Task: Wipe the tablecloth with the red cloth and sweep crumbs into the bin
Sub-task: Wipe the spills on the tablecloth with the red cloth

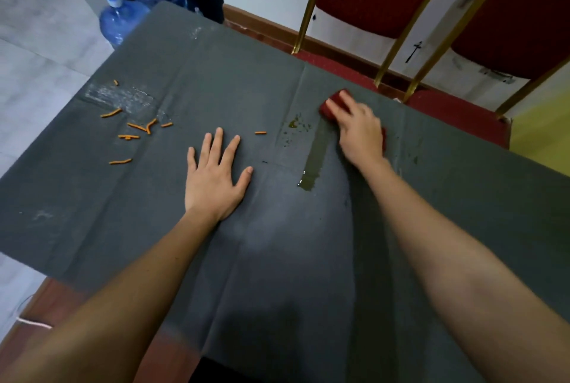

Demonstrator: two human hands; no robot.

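A dark grey tablecloth (277,259) covers the table. My right hand (359,132) presses a folded red cloth (327,108) flat on it near the far edge; most of the cloth is hidden under the palm. A wet yellowish streak (314,157) trails back from the cloth, with small drops (294,124) to its left. My left hand (216,176) lies flat on the tablecloth, fingers spread, holding nothing. Several orange stick-shaped crumbs (135,128) lie scattered at the left, one (260,132) nearer the middle. No bin is in view.
Red chairs with gold frames (398,40) stand beyond the far edge. Two blue water jugs (123,20) sit on the floor at the far left corner. A shiny taped patch (120,98) marks the cloth near the crumbs.
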